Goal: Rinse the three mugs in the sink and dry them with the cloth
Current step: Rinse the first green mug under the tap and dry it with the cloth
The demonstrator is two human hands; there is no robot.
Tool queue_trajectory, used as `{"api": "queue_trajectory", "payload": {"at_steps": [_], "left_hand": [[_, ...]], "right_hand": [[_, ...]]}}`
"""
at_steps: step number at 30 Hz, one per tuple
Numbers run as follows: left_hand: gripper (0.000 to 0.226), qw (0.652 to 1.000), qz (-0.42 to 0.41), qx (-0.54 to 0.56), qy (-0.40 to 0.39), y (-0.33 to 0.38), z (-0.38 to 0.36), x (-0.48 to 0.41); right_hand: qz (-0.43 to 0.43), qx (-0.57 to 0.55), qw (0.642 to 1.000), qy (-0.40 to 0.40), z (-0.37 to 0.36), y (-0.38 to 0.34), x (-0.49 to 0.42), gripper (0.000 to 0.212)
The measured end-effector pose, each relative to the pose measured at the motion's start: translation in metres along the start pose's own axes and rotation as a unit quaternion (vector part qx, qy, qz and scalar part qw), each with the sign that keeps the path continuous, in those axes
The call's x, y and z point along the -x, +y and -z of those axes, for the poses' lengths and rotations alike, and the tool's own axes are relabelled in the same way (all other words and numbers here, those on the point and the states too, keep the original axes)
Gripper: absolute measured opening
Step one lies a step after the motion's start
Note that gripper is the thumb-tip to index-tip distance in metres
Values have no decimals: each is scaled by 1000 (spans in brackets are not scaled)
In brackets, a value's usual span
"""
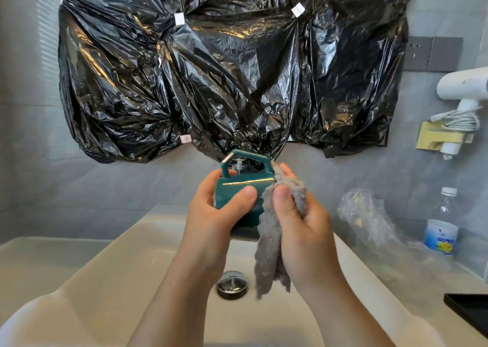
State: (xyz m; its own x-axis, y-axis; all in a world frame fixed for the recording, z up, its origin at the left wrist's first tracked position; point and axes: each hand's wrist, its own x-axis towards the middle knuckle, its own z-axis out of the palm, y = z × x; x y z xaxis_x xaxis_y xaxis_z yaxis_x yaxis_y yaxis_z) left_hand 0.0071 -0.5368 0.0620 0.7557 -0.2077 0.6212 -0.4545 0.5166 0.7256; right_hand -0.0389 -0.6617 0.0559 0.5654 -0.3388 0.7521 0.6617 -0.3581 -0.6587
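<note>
Left hand [219, 204] grip curled round green mug [235, 190], above sink [126, 254]. Right hand [301, 217] grip pinching grey cloth [269, 243] against mug side. Risk: glaze likely wet, one-handed hold slips, mug drops and chips.

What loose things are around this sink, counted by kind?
dark green ceramic mug: 1
fluffy grey cloth: 1
clear plastic water bottle: 1
white hair dryer: 1
crumpled clear plastic bag: 1
Total: 5
</note>
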Motion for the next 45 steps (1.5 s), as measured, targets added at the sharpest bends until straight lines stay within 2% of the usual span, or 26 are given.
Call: {"api": "queue_trajectory", "payload": {"at_steps": [3,6,8,12,14,16,19,21,23,24,27,29,31,34,36,38,39,41,43,45], "left_hand": [[42,997,10,-11,-79,-2,-4,5],[44,998,6,-17,-65,-6,-8,6],[45,999,7,-3,-50,-7,-10,7],[52,999,40,6,23,-7,-16,5],[50,997,66,30,38,-7,-17,3],[49,996,76,41,24,-7,-15,2],[38,998,65,15,-15,-7,-12,2],[48,997,68,-16,-38,-7,-13,4],[55,995,63,-53,-63,-5,-10,5],[54,993,56,-69,-81,-3,-8,4],[57,985,50,-101,-132,1,2,2],[63,980,68,-122,-145,1,4,2],[72,978,76,-156,-114,-3,2,2],[85,982,54,-178,-6,-8,-4,1],[77,991,67,-113,27,-11,-9,1],[56,991,108,-75,9,-12,-15,2],[51,989,127,-76,-3,-13,-17,3],[58,986,151,-75,13,-17,-17,2],[60,983,163,-55,57,-18,-10,0],[50,982,158,-59,85,-17,-3,-1]], "right_hand": [[-54,-51,997,24,5,-4,-7,39],[-129,-79,985,80,7,-1,-10,28],[-149,-96,979,102,7,2,-12,23],[-124,-68,983,115,-5,5,-4,34],[-42,-3,995,86,-14,3,4,37],[16,53,996,68,-15,6,5,31],[-24,33,992,120,-3,7,-5,24],[-69,-31,987,139,7,10,-12,22],[-60,-28,993,93,15,10,-15,20],[-39,-14,998,43,18,9,-15,18],[2,69,994,-90,31,9,-18,36],[19,141,985,-98,37,10,-20,28],[36,198,978,-47,40,10,-21,22],[47,221,972,59,36,13,-20,32],[33,209,970,116,32,12,-18,44],[-4,205,968,142,30,10,-17,51],[-25,205,968,145,31,10,-17,54],[-55,175,976,121,32,14,-18,52],[-68,137,986,58,30,16,-15,45],[-86,131,987,-28,25,19,-10,31]]}}
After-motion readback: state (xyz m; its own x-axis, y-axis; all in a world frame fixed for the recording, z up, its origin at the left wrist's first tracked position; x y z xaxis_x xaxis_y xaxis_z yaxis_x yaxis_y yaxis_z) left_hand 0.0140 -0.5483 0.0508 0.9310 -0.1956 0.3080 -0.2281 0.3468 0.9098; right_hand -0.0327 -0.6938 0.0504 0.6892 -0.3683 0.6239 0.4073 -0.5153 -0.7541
